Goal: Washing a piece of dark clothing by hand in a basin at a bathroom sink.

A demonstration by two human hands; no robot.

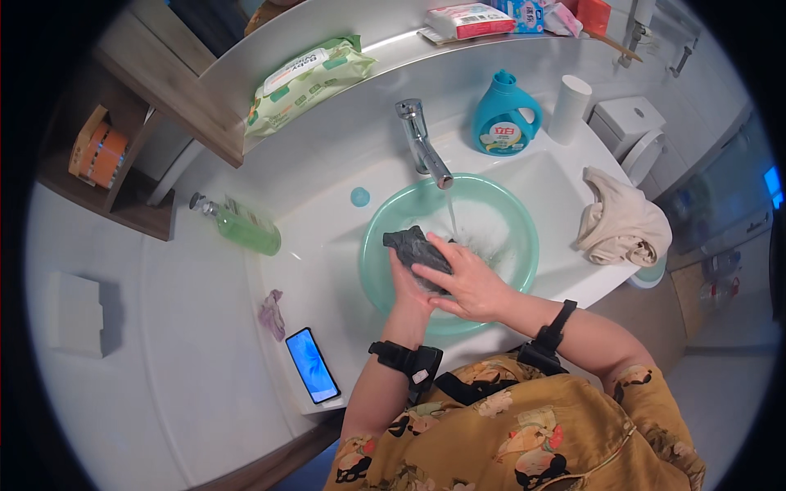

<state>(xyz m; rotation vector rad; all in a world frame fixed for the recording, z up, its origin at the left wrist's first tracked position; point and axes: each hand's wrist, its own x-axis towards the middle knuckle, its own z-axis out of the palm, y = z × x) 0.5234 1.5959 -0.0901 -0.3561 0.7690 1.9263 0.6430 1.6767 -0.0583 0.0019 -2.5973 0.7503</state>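
Observation:
A bunched dark grey cloth [413,247] is held between my two hands above a mint-green basin [368,274]. My left hand [408,288] supports it from below and the left, its fingers mostly hidden under the fabric. Over the cloth's right side lies my right hand [471,283], fingers somewhat apart and pressing on it. White suds [483,225] float in the basin. Just beyond my hands, a thin stream of water falls into it from the chrome faucet [426,151].
A blue detergent bottle [503,119] and a white cup [571,110] stand behind the basin. Beige clothing [622,219] hangs over the counter's right edge. At left are a green liquid bottle [248,229], a small purple cloth [272,315] and a phone [312,366]. A wipes pack [307,82] sits on the shelf.

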